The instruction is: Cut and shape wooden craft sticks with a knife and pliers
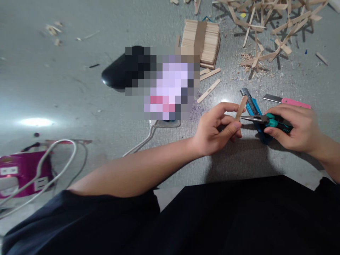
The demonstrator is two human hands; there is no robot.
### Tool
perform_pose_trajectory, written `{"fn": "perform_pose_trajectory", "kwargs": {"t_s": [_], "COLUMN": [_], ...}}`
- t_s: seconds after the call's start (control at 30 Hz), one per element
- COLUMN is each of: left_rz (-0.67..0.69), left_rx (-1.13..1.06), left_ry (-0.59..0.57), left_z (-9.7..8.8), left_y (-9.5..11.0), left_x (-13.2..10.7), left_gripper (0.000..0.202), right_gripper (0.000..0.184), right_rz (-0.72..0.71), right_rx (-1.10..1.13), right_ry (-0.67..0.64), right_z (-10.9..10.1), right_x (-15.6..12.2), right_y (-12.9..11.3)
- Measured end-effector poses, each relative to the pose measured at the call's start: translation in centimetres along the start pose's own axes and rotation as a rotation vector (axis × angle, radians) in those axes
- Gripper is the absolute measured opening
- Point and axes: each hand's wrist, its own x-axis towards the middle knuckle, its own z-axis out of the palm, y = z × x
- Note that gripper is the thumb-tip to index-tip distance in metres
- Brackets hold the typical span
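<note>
Head view: my left hand pinches a wooden stick between thumb and fingers, stick tilted, its upper end poking out free. My right hand is wrapped round the green-and-black handles of needle-nose pliers; their tips meet the stick low down, right by my left thumb. Can't tell if they bite it or just touch.

Blue cutter lies on the tabletop partly behind the pliers; pink cutter just past my right hand, blade pointing left.

Containers: a brown paper band wraps the stick bundle, many sticks packed side by side in it, lower left part blurred out. A loose stick lies near it, more just beside the bundle. Magenta socket box at left holds a white plug; white cable loops over it, and a stretch of cable leads up to a blurred-out item.

Dark rounded object sits left of the blur, partly covered by it. Top right: open stick framework, joined at angles, wood shavings under its near corner.
</note>
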Motion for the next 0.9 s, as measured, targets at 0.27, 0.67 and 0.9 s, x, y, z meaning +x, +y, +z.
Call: {"fn": "perform_pose_trajectory", "kwargs": {"t_s": [0.27, 0.67, 0.9], "left_rz": [0.067, 0.093, 0.105], "left_rx": [0.049, 0.079, 0.079], "left_ry": [-0.008, 0.008, -0.001], "left_z": [-0.06, -0.11, -0.17], "left_y": [-0.17, -0.39, -0.5], "left_x": [0.02, -0.03, -0.06], "left_gripper": [0.027, 0.027, 0.028], "right_gripper": [0.029, 0.032, 0.033], "right_rz": [-0.029, -0.098, -0.123], "right_rx": [-0.004, -0.069, -0.086], "right_ry": [-0.012, -0.007, 0.0], "right_z": [-0.2, -0.28, -0.3], "right_x": [0.0, -0.09, -0.11], "right_y": [0.09, -0.01, 0.2]}}
